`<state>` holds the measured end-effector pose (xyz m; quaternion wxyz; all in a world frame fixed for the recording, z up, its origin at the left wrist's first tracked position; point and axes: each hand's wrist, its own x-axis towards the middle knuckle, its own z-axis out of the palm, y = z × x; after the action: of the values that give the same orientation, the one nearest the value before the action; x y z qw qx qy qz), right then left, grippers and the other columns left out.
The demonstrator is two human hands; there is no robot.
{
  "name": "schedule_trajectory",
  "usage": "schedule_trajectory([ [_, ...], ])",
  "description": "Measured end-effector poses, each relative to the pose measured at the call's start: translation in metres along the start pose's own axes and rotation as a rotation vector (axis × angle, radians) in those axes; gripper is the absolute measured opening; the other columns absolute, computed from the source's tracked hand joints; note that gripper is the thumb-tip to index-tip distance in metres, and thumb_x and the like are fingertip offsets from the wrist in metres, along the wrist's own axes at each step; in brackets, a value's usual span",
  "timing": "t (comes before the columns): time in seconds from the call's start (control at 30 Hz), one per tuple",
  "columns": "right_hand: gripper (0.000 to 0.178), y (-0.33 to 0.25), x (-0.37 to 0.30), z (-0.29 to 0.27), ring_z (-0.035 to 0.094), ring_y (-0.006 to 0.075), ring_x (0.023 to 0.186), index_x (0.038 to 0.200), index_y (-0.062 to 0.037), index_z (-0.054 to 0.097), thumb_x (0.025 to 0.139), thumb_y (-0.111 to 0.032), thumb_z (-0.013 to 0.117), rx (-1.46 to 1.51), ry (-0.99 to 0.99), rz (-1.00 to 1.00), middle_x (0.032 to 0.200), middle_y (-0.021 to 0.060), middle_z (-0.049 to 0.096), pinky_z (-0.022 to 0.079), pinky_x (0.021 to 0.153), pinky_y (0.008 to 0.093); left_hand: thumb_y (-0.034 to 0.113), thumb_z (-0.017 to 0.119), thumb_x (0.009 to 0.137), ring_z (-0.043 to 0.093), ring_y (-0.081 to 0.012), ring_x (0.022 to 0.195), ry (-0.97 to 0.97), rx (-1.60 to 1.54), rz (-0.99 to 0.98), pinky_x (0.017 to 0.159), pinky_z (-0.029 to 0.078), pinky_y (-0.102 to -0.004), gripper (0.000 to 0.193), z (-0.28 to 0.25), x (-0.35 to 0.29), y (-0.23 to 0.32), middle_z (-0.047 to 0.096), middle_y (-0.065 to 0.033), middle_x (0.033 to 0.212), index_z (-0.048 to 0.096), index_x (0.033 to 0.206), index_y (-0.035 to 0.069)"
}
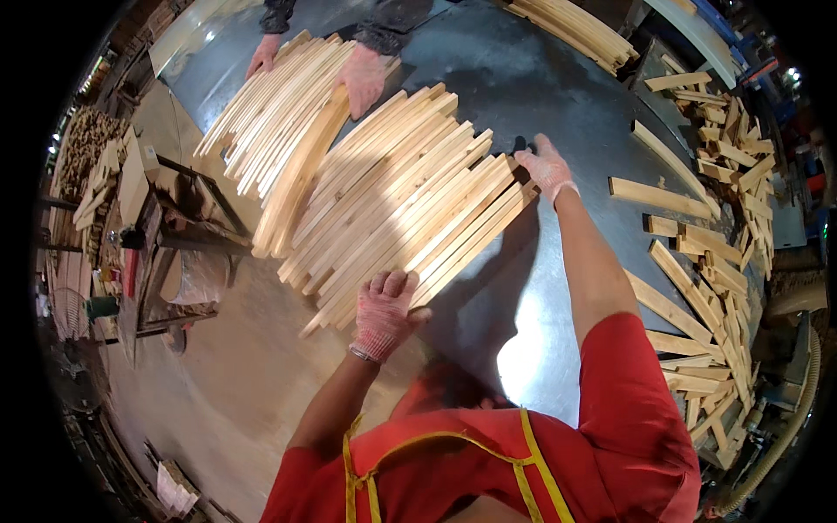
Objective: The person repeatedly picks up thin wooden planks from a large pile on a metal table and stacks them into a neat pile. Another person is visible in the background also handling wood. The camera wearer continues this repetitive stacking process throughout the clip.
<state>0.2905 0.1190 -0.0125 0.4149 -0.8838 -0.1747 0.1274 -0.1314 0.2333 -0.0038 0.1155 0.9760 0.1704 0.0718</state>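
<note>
A row of pale wooden strips [392, 196] lies side by side on the metal table, their ends uneven. My left hand [386, 315], in a pinkish-white glove, is closed at the near ends of the strips, its fingers bent over the outer strip and the thumb out to the right. At the far right ends, my right hand [549, 171], gloved likewise, touches the strips with its fingers stretched and apart. What its palm meets is partly hidden.
Across the table, a co-worker's dark sleeves [384, 30] and gloved hands [360, 78] rest on another batch of strips [283, 113]. Loose wood pieces [719, 296] pile up along the right side. More strips [575, 30] lie at the far edge. A wooden stand [187, 235] is at left.
</note>
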Motion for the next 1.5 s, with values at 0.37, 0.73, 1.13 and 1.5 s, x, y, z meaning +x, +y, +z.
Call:
schedule_trajectory([
  [0.37,0.074,0.025,-0.237,-0.055,0.056,0.0204,0.136,0.164,-0.0047,0.038,0.099,-0.017,0.071,0.881,-0.645,0.099,0.145,0.0080,0.061,0.047,0.114,0.0368,0.012,0.073,0.095,0.065,-0.0237,0.078,0.089,-0.461,-0.115,0.070,0.054,-0.0410,0.006,-0.030,0.145,0.099,0.068,-0.0050,0.087,0.073,0.100,0.009],
  [0.73,0.038,0.133,-0.035,-0.367,0.066,0.0206,0.111,0.129,-0.0002,0.060,0.106,-0.031,0.064,-0.050,0.403,-0.143,0.118,0.0094,0.069,0.049,0.103,0.0357,0.020,0.081,0.092,0.066,-0.0260,0.111,-0.362,-0.822,-0.011,0.098,0.055,-0.0388,0.053,0.025,0.115,0.242,0.066,-0.0161,0.128,0.062,0.139,0.004],
  [1.13,0.089,0.222,-0.119,-0.238,0.038,0.0449,0.151,0.158,-0.0123,0.045,0.074,-0.013,0.075,-0.928,-0.122,-0.188,0.164,0.0171,0.042,0.038,0.123,0.0537,0.033,0.084,0.079,0.046,-0.0376,0.144,-0.129,-0.077,-0.054,0.117,0.038,-0.0584,0.074,0.004,0.031,0.110,0.053,-0.0139,0.150,0.056,0.145,0.014],
  [1.5,0.040,0.087,-0.150,-0.218,0.065,0.0433,0.107,0.116,-0.0039,0.068,0.083,-0.024,0.076,-0.840,-0.221,-0.140,0.110,0.0229,0.066,0.053,0.094,0.0515,0.042,0.076,0.088,0.054,-0.0371,0.137,0.074,-0.039,-0.547,0.113,0.044,-0.0517,0.064,-0.059,-0.084,-0.081,0.058,-0.0186,0.148,0.061,0.141,0.011],
])
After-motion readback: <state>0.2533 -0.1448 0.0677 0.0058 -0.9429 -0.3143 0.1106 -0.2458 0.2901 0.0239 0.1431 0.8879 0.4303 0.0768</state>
